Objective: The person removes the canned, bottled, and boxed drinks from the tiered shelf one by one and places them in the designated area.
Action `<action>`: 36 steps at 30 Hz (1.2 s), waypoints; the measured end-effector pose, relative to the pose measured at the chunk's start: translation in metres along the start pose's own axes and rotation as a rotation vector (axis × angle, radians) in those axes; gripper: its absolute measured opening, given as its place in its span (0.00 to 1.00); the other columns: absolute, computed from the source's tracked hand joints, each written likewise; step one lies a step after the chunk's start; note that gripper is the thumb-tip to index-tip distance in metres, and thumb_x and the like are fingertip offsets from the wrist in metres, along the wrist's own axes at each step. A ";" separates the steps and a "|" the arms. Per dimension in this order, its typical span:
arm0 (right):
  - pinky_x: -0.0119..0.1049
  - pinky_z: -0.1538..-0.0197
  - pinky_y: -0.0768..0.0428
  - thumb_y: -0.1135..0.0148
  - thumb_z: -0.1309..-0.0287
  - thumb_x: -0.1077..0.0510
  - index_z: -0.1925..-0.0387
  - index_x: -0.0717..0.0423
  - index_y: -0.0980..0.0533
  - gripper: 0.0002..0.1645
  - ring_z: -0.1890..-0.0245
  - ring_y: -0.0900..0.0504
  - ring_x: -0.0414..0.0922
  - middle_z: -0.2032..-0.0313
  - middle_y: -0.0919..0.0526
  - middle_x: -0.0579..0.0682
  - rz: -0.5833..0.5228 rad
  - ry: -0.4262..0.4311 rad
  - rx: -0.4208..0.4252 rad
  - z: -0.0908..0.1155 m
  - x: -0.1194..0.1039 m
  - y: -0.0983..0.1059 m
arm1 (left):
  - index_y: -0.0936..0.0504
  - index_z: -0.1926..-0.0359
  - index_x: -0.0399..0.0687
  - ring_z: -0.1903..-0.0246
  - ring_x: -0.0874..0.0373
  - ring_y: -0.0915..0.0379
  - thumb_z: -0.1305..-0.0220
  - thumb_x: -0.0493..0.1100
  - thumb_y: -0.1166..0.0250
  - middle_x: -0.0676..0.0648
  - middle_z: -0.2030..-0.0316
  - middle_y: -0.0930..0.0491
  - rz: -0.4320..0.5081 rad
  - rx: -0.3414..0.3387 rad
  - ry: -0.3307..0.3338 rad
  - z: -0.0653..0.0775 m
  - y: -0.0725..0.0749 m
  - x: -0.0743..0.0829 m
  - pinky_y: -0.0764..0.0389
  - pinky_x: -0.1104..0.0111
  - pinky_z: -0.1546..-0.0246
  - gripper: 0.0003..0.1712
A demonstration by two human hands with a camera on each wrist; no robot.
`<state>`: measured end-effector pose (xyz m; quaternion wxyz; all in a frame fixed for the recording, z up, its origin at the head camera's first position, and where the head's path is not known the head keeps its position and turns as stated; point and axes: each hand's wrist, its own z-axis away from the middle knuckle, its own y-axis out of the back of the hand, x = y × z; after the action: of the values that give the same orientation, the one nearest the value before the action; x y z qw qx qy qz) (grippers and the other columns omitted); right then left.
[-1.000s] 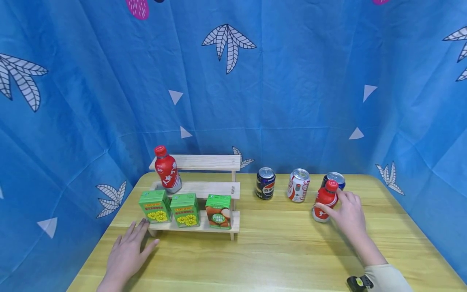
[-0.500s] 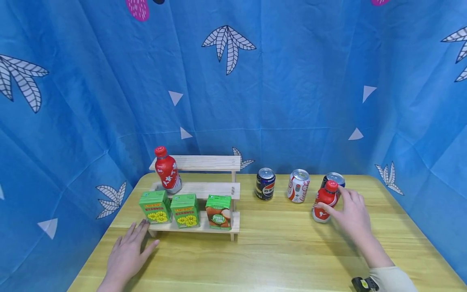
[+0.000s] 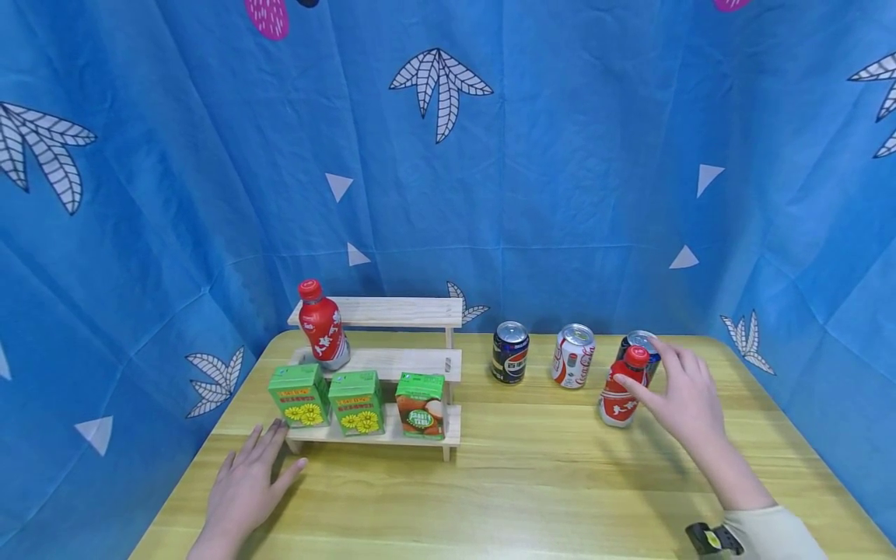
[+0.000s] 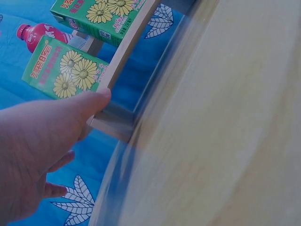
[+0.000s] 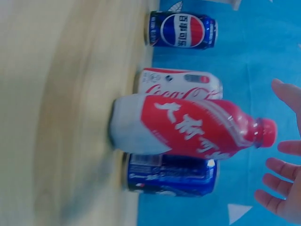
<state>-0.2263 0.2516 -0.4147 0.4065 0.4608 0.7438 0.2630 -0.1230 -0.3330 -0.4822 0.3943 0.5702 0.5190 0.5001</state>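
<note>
My right hand (image 3: 682, 400) hovers near the cap of a red bottle (image 3: 621, 393), thumb and fingers spread apart. A gap shows between that hand and the cap in the right wrist view. The bottle (image 5: 178, 125) stands upright on the table, in front of a blue can (image 5: 171, 174). My left hand (image 3: 241, 482) lies by the front left corner of a wooden tiered shelf (image 3: 392, 313), its fingers extended. In the left wrist view its thumb touches the shelf's lower edge. Two green drink cartons (image 3: 299, 397) with yellow flowers sit closest to it.
Another red bottle (image 3: 322, 327) stands on the shelf's middle tier. A green and brown carton (image 3: 420, 408) is at the right of the lowest tier. A dark Pepsi can (image 3: 509, 354) and a white Coca-Cola can (image 3: 572, 358) stand between shelf and bottle. Blue curtains (image 3: 595, 194) surround the table.
My right hand has moved off the red bottle, up and to the right, and its fingers have spread. The bottle stays where it was. The left hand has not visibly moved.
</note>
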 end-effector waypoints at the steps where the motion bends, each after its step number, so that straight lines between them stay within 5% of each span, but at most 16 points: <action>1: 0.67 0.48 0.31 0.27 0.51 0.43 0.34 0.61 0.35 0.48 0.45 0.34 0.67 0.44 0.30 0.70 0.000 0.006 0.003 -0.001 -0.002 0.002 | 0.37 0.28 0.43 0.29 0.34 0.46 0.35 0.70 0.45 0.37 0.29 0.38 -0.001 0.003 -0.001 0.000 0.000 0.000 0.45 0.30 0.36 0.46; 15: 0.68 0.45 0.28 0.25 0.54 0.44 0.34 0.57 0.34 0.49 0.41 0.35 0.65 0.41 0.30 0.66 0.003 0.111 -0.008 -0.023 -0.044 0.013 | 0.37 0.29 0.43 0.30 0.34 0.45 0.36 0.70 0.45 0.36 0.29 0.37 -0.018 0.006 0.000 -0.002 -0.002 -0.001 0.44 0.30 0.36 0.46; 36: 0.59 0.42 0.25 0.24 0.57 0.41 0.35 0.53 0.31 0.48 0.42 0.29 0.60 0.43 0.26 0.61 -0.088 0.377 0.072 -0.048 -0.120 -0.009 | 0.38 0.28 0.42 0.29 0.34 0.47 0.36 0.70 0.45 0.36 0.29 0.39 -0.017 -0.014 0.007 -0.003 -0.002 -0.001 0.46 0.29 0.36 0.47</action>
<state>-0.2421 0.1390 -0.3529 0.2543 0.3849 0.8351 0.2998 -0.1263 -0.3338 -0.4835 0.4006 0.5613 0.5218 0.5022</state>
